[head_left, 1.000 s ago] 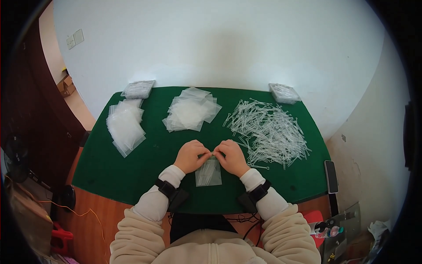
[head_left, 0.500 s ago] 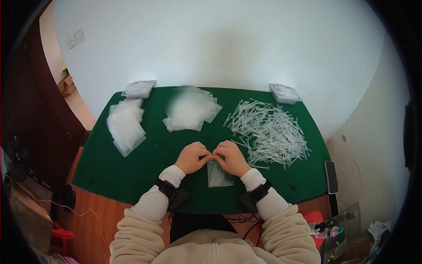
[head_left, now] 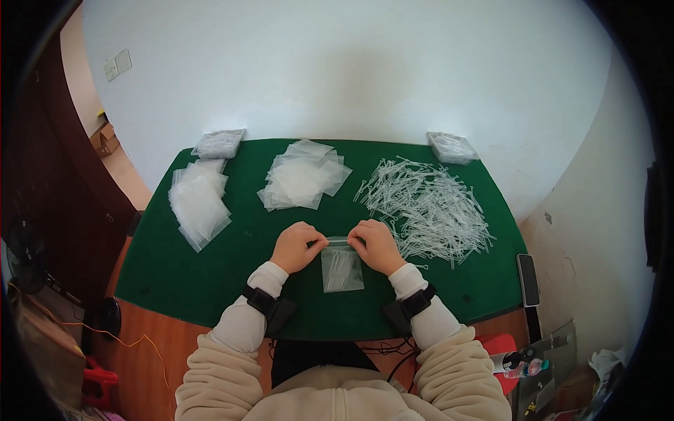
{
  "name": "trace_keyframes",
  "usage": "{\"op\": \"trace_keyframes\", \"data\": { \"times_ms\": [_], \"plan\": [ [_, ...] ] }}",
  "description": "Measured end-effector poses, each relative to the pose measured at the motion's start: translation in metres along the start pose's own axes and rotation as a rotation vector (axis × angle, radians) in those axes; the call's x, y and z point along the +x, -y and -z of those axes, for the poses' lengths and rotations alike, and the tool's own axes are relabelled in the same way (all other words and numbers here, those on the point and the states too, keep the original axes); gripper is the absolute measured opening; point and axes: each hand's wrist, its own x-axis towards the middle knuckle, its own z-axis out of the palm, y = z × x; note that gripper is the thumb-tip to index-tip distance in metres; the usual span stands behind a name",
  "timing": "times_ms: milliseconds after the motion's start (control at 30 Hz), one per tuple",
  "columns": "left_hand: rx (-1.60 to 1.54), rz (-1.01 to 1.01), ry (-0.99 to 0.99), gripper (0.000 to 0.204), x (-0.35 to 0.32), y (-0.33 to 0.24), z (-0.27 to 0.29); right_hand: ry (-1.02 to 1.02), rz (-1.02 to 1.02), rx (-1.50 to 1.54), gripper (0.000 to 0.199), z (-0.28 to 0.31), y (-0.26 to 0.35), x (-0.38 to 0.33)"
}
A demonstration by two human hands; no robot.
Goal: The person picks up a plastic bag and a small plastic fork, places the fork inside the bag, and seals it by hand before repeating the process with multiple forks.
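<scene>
A small clear zip bag with several thin clear sticks inside hangs between my hands near the front of the green table. My left hand pinches the bag's top left corner between thumb and fingers. At the top right corner, my right hand grips the same edge in a like pinch. The bag's upper strip shows stretched between the fingertips. Beyond my right hand spreads a large loose pile of clear sticks with looped ends. Ahead of my hands lies a heap of empty clear zip bags.
On the left of the green table is a fanned stack of filled-looking clear bags. Clear boxes stand at the back left and back right. A phone rests at the right edge. A white wall rises behind.
My hands have moved apart from the bag's top middle to its two upper corners. The bag's top strip now shows between them, and the bag sits slightly farther left.
</scene>
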Motion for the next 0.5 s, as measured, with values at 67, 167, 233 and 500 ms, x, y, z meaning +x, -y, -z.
{"op": "trace_keyframes", "data": {
  "times_ms": [67,167,233,500],
  "plan": [
    [0.013,-0.042,0.079,0.009,-0.001,0.000,0.003,-0.003,0.012,-0.014,0.004,-0.002,0.002,-0.002],
    [0.003,-0.086,0.143,0.010,0.001,-0.006,-0.001,0.030,0.022,0.027,0.003,-0.011,0.012,-0.003],
    [-0.026,-0.128,0.192,0.011,0.001,-0.010,-0.005,0.047,0.028,0.050,0.003,-0.013,0.016,-0.002],
    [0.009,-0.106,0.155,0.009,0.000,-0.008,-0.003,0.058,0.018,0.054,0.003,-0.011,0.017,-0.001]
  ]
}}
